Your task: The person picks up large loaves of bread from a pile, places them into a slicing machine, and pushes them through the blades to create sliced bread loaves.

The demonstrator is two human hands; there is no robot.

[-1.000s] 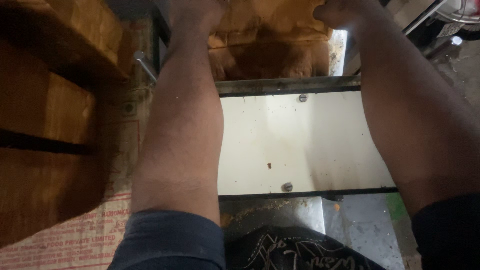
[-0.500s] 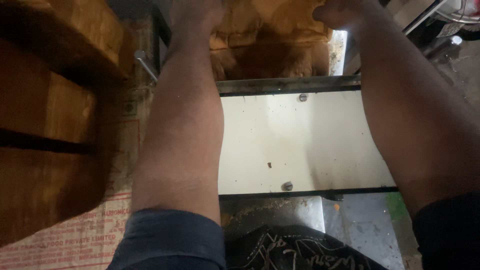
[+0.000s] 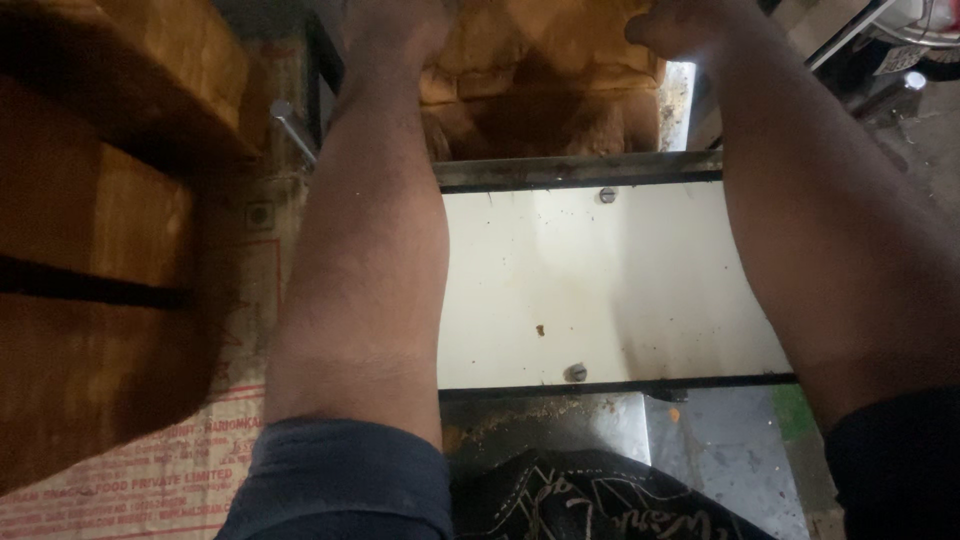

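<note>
Head view, left hand: our left hand (image 3: 392,28) rests on the brown crumbly block (image 3: 545,75) at the frame's top edge; fingers cut off, so we cannot tell its grip.
Right hand: our right hand (image 3: 680,25) is curled narrow over the block's upper right edge.
Block: beyond the metal bar (image 3: 580,170).
Open room: the white panel (image 3: 600,290) lies bare between our forearms.
Left edge: wooden boxes (image 3: 100,230) crowd close.

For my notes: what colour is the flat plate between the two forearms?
Off-white, with brownish stains; the plate shows best in the head view.
</note>
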